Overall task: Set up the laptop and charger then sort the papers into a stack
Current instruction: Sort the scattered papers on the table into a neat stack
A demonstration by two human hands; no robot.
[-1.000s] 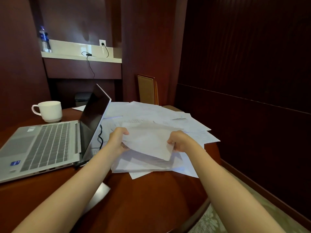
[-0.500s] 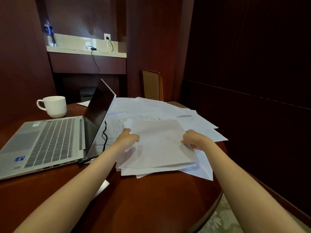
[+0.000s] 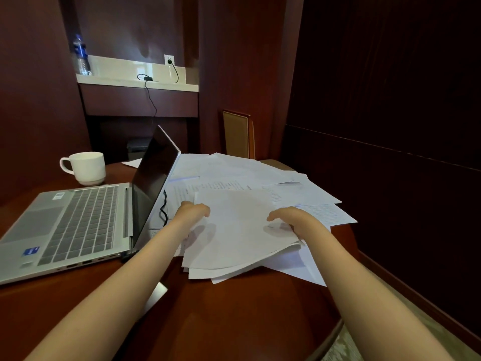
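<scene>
A small stack of white papers (image 3: 234, 230) lies on the round wooden table (image 3: 234, 313), on top of several loose sheets (image 3: 234, 173) spread behind and to the right. My left hand (image 3: 191, 213) grips the stack's left edge. My right hand (image 3: 291, 220) grips its right edge, thumb on top. An open silver laptop (image 3: 78, 220) sits at the left with its dark screen facing away from the papers. A black charger cable (image 3: 163, 209) hangs beside the screen. The charger brick (image 3: 148, 78) lies on a far shelf, its cord plugged into a wall socket (image 3: 169, 59).
A white mug (image 3: 86, 168) stands behind the laptop. A water bottle (image 3: 81, 56) is on the far shelf. A chair back (image 3: 238, 135) rises beyond the table. Dark wood panels close the right side. One sheet (image 3: 156, 295) sticks out under my left forearm.
The sheets I held tilted up have come down flat onto the pile. Both hands now sit at the stack's side edges, and my view has shifted slightly.
</scene>
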